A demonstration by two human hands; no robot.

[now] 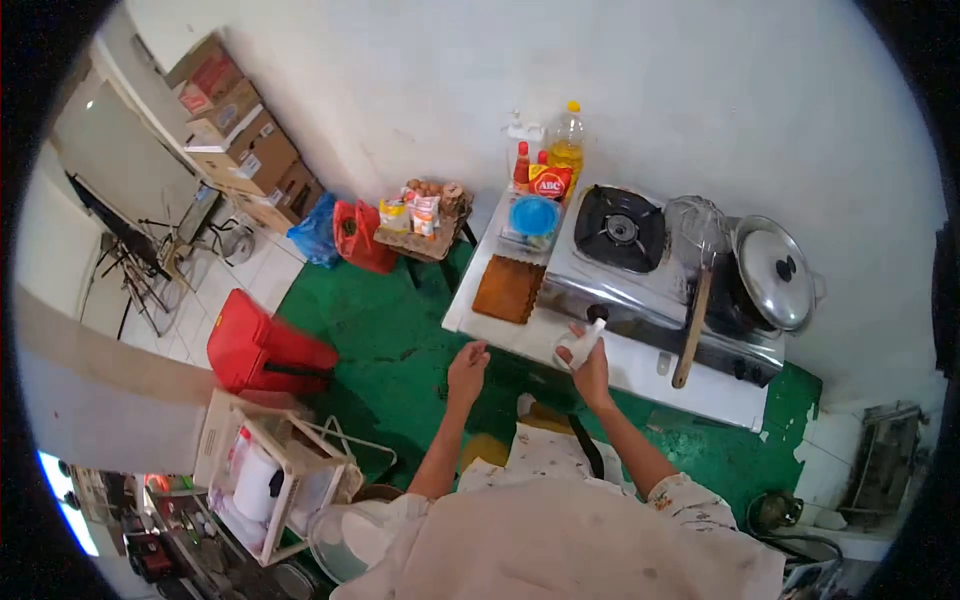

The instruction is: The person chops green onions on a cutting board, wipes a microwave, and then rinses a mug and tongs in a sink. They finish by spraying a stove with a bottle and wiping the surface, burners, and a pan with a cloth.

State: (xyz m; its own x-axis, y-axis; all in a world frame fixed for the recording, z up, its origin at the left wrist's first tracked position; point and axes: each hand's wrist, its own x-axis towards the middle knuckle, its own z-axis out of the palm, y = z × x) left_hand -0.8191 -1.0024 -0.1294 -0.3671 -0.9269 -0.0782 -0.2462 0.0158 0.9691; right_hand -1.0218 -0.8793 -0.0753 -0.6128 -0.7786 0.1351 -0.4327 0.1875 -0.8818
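My right hand (592,372) is closed around a small clear bottle with a white top (583,345), held just in front of the white counter's front edge (640,385). My left hand (468,368) hangs in the air to the left, its fingers curled together; whether anything lies in them is too small to tell. Beyond the hands, a brown square board with a wavy edge (508,289) lies on the counter. Behind it is a tub with a blue lid (533,215). Oil and sauce bottles (567,140) stand near the wall.
A gas stove (620,230) carries a whisk and a long wooden-handled tool (695,325). On its right sits a lidded pot (775,278). A stool with eggs and packets (425,240) stands left of the counter. A red bin (240,345) and a plastic rack (285,490) are farther left.
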